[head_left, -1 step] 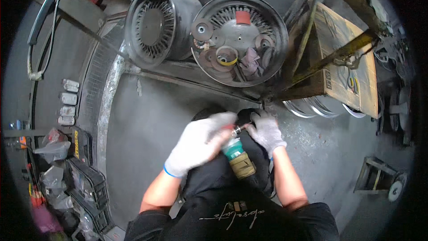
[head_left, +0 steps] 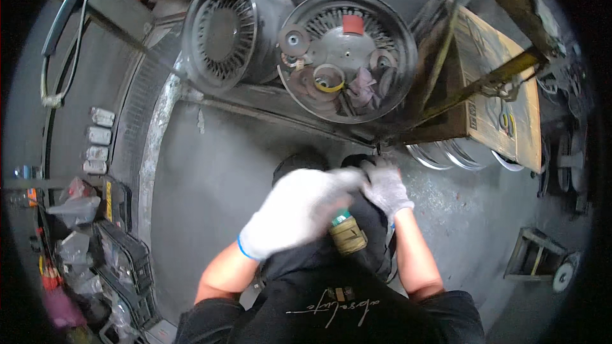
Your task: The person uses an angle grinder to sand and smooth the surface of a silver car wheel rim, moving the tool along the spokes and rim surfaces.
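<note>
My left hand (head_left: pixel 299 210), in a white glove, is blurred over the top of a green power tool (head_left: pixel 341 218) with a tan taped grip (head_left: pixel 349 237) on my dark-clothed lap. Its fingers are smeared. My right hand (head_left: pixel 386 188), also gloved, is beside the tool's upper end, its fingers curled round something I cannot make out. The tool's head is hidden by my hands.
Two wheel rims (head_left: pixel 220 38) (head_left: pixel 347 51) stand ahead on a metal stand, the right one holding discs and cloth. A cardboard sheet (head_left: pixel 516 121) and curved rims (head_left: pixel 456 156) are right. Black crates (head_left: pixel 124 258) and small containers (head_left: pixel 99 135) line the left; a small wheeled frame (head_left: pixel 529 255) stands lower right.
My left hand has shifted slightly right, over the tool's upper end, covering more of it. My right hand has moved a little to the right.
</note>
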Demonstrator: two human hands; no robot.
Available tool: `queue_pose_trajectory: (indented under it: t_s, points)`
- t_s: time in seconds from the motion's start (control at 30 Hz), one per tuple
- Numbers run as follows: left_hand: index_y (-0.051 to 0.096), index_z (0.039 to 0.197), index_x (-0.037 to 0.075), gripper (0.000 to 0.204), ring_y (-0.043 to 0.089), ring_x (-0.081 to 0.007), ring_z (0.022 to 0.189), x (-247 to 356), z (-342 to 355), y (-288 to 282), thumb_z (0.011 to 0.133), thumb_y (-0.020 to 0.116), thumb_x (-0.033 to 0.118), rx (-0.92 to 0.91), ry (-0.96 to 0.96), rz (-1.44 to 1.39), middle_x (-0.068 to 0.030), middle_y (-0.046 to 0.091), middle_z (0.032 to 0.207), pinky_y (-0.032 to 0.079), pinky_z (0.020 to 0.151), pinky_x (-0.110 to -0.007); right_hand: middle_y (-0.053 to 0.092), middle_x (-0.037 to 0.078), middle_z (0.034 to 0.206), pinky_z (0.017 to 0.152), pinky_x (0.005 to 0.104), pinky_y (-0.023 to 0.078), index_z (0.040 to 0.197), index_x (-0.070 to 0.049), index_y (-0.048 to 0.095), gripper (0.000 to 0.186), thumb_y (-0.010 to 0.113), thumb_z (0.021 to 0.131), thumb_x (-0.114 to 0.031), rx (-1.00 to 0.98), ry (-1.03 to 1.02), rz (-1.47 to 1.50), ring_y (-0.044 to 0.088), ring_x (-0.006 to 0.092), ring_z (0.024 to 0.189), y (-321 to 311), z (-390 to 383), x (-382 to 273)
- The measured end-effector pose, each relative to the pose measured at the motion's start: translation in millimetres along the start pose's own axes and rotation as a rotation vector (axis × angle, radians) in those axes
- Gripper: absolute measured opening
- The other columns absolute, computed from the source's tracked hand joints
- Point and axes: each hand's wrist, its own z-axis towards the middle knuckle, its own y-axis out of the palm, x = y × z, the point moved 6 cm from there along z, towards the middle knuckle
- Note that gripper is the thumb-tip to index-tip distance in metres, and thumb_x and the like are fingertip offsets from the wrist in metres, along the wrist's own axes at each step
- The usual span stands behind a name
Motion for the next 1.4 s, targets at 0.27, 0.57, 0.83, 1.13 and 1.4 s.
queue_pose_trajectory:
  t_s: [0.27, 0.57, 0.83, 1.13, 1.4]
  points:
    - [0.069, 0.112, 0.004, 0.032, 0.068, -0.0259, 0.085, 97, -27, 12, 0.081, 0.072, 0.013, -0.330, 0.469, 0.013, -0.0126, 0.071, 0.097, 0.054, 0.077, -0.037, 0.069, 0.020, 0.090, 0.078, 0.0479, 0.051, 0.099, -0.006, 0.067, 0.030, 0.068, 0.086, -0.033, -0.018, -0.153, -0.010, 0.065, 0.0406, 0.089, -29, 4, -11]
    - [0.070, 0.109, 0.005, 0.030, 0.067, -0.0248, 0.088, 106, -47, 2, 0.080, 0.071, 0.012, -0.227, 0.462, 0.060, -0.0117, 0.070, 0.099, 0.052, 0.079, -0.035, 0.067, 0.006, 0.081, 0.070, 0.0310, 0.050, 0.088, -0.001, 0.065, 0.018, 0.078, 0.083, -0.011, -0.052, -0.013, 0.884, 0.060, 0.0124, 0.077, -38, -13, -39]
    - [0.074, 0.103, 0.002, 0.034, 0.068, -0.0211, 0.082, 67, -77, -67, 0.069, 0.079, 0.006, 0.263, -0.029, 0.269, -0.0157, 0.073, 0.096, 0.053, 0.075, -0.032, 0.068, 0.013, 0.111, 0.092, 0.0339, 0.050, 0.100, -0.002, 0.066, 0.009, 0.064, 0.094, -0.009, 0.306, -0.295, 0.994, 0.064, 0.0186, 0.107, 6, -13, -77]
    - [0.067, 0.120, -0.003, 0.038, 0.069, -0.0199, 0.102, -17, -107, -58, 0.086, 0.077, 0.012, 0.590, -0.407, -0.172, -0.0149, 0.074, 0.108, 0.052, 0.092, -0.032, 0.072, 0.013, 0.093, 0.083, 0.0377, 0.053, 0.096, -0.002, 0.069, 0.010, 0.065, 0.089, -0.008, 0.258, -0.356, 1.068, 0.070, 0.0289, 0.087, -20, 10, -99]
    - [0.063, 0.123, -0.003, 0.043, 0.066, -0.0191, 0.106, -101, -100, -30, 0.087, 0.078, 0.017, 0.578, -0.529, -0.438, -0.0117, 0.070, 0.114, 0.052, 0.094, -0.032, 0.074, 0.013, 0.099, 0.086, 0.0403, 0.053, 0.099, -0.005, 0.074, 0.019, 0.075, 0.085, -0.018, 0.281, -0.461, 0.714, 0.070, 0.0322, 0.094, -12, 22, -121]
